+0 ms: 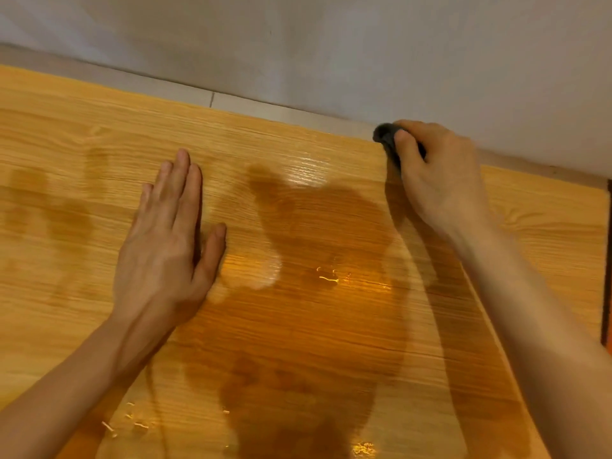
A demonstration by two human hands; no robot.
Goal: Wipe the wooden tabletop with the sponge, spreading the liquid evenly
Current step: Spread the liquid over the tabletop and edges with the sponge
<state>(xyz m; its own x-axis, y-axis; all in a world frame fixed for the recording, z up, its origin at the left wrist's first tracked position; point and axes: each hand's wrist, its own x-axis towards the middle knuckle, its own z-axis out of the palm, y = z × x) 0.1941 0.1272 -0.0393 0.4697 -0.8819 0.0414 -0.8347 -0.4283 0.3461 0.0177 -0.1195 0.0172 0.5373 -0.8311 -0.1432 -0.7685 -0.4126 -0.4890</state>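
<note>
The wooden tabletop [82, 134] fills most of the view, light orange with a grain pattern. A wet sheen of liquid [318, 279] glistens across its middle and near part, with small droplets. At the table's far edge my right hand [440, 180] is closed around a dark sponge [385, 137], which peeks out past the fingers and presses on the wood. My left hand [169, 240] lies flat on the table at centre left, palm down, fingers together and extended, holding nothing.
A pale wall [331, 44] rises just behind the table, with a light ledge strip [265, 109] along the far edge. The table's right edge [607, 260] shows as a dark line at the frame's right.
</note>
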